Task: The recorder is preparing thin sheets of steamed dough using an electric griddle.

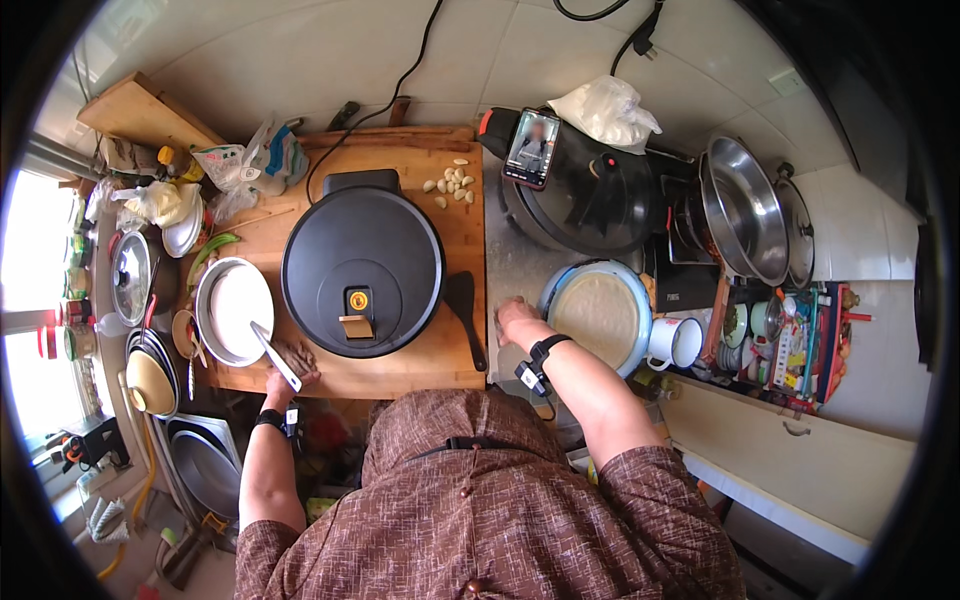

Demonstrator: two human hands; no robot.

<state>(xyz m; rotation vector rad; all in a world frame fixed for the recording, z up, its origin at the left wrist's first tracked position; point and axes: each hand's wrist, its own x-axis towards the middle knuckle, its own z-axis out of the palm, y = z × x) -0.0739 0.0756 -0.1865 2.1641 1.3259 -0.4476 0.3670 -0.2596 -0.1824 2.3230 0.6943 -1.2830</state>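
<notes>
My left hand (280, 388) is at the front edge of the wooden board (405, 375), gripping a crumpled grey-brown cloth (298, 358). Just above that hand, a light-handled utensil (274, 358) leans out of a round metal pan (238, 311) of pale, smooth contents. My right hand (517, 319) is lowered to the metal worktop beside the board, its fingers bent and partly hidden. Right of it stands a blue-rimmed enamel basin (551, 289) with a pale, flat round inside. Between my hands sits a closed black electric griddle (364, 262), with a black spatula (466, 319) alongside.
Peeled garlic cloves (452, 182) lie behind the griddle, whose black cord (390, 86) runs up the wall. A phone (532, 146) leans on a large dark appliance (592, 199). An enamel mug (675, 343) stands right of the basin. Lidded pots (133, 277) and bags (262, 165) crowd the left.
</notes>
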